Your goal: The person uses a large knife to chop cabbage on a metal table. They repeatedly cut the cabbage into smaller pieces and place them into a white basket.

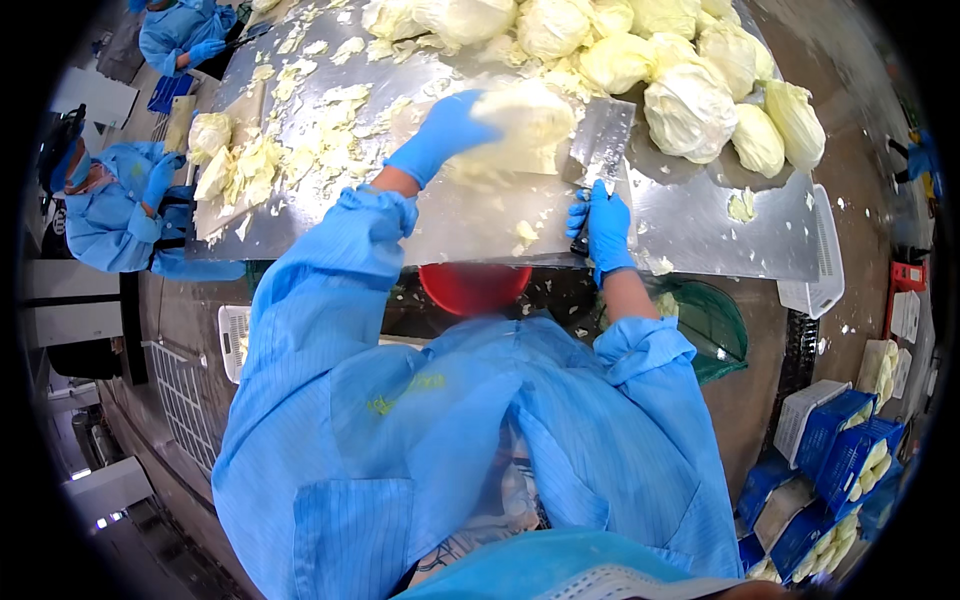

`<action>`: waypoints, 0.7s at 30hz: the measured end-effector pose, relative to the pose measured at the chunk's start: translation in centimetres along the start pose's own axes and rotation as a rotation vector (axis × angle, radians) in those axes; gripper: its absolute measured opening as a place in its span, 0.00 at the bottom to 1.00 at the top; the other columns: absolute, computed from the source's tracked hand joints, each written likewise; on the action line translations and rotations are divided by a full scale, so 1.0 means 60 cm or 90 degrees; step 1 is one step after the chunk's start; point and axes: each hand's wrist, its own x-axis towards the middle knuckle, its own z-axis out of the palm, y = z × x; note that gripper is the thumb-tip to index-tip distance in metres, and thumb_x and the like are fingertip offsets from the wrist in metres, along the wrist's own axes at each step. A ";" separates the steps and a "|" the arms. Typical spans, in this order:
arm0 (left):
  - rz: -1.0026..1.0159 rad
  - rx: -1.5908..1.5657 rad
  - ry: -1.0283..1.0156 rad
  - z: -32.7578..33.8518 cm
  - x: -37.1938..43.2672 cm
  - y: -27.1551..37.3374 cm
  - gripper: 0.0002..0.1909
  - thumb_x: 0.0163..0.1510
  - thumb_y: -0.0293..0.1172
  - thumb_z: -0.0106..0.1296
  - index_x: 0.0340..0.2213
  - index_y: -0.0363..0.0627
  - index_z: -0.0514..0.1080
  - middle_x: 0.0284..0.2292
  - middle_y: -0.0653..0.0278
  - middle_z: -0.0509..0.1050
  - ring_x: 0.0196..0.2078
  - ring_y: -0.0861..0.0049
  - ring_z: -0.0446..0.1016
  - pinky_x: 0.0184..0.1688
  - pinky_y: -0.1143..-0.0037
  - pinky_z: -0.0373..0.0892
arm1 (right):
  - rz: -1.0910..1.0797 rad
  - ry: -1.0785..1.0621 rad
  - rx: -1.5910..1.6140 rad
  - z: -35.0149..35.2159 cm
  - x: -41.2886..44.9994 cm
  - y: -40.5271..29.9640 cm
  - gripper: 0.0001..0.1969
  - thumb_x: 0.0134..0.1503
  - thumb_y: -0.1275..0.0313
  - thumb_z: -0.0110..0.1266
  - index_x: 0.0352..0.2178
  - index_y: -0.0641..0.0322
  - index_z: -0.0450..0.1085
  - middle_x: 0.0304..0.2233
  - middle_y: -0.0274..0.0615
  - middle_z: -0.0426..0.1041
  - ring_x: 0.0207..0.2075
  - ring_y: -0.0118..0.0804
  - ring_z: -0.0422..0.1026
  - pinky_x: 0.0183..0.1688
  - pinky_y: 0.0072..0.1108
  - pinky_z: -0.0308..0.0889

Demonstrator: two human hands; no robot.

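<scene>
My left hand point(454, 129), in a blue glove, grips the left side of a pale cabbage point(536, 116); fingers and cabbage are blurred by motion. Beneath them lies a whitish cutting board point(465, 225) with a few leaf scraps on it. To the right, my gloved right hand point(606, 229) is closed around the black handle of a cleaver point(602, 135). The broad wet blade points away from me, close to the right side of the cabbage, and bits of leaf cling to it.
Whole cabbages point(690, 112) are heaped at the table's far right. Leaf scraps point(330, 124) litter the metal table point(720, 240) on the left. Below its front edge are a red basin point(474, 289) and a green mesh container point(712, 330). A co-worker point(112, 195) stands at left; crates point(832, 435) are stacked at right.
</scene>
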 end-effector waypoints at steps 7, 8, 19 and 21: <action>-0.212 -0.525 0.017 -0.086 -0.144 -0.048 0.27 0.41 0.32 0.59 0.44 0.38 0.67 0.38 0.59 0.72 0.39 0.76 0.71 0.38 0.78 0.68 | -0.019 -0.009 -0.047 0.000 -0.014 -0.005 0.17 0.57 0.61 0.45 0.31 0.68 0.65 0.18 0.41 0.67 0.12 0.30 0.64 0.12 0.22 0.63; -0.231 -0.551 0.017 -0.088 -0.167 -0.060 0.26 0.41 0.32 0.58 0.44 0.38 0.67 0.38 0.59 0.72 0.38 0.76 0.72 0.38 0.78 0.68 | -0.026 -0.014 -0.049 -0.001 -0.013 -0.005 0.16 0.57 0.61 0.45 0.31 0.68 0.65 0.18 0.41 0.67 0.12 0.29 0.64 0.11 0.22 0.63; -0.347 -0.701 0.043 -0.030 -0.273 -0.140 0.26 0.42 0.29 0.58 0.44 0.36 0.65 0.38 0.57 0.72 0.38 0.74 0.72 0.41 0.76 0.69 | -0.174 -0.011 -0.210 0.079 -0.071 -0.061 0.11 0.56 0.68 0.47 0.32 0.67 0.60 0.21 0.42 0.70 0.14 0.26 0.66 0.14 0.17 0.62; -0.276 -0.700 0.028 -0.025 -0.276 -0.140 0.29 0.41 0.26 0.59 0.47 0.36 0.63 0.41 0.56 0.71 0.41 0.72 0.72 0.44 0.75 0.68 | -0.210 -0.044 -0.237 0.119 -0.107 -0.069 0.11 0.56 0.68 0.47 0.33 0.66 0.61 0.22 0.42 0.70 0.16 0.25 0.66 0.16 0.16 0.62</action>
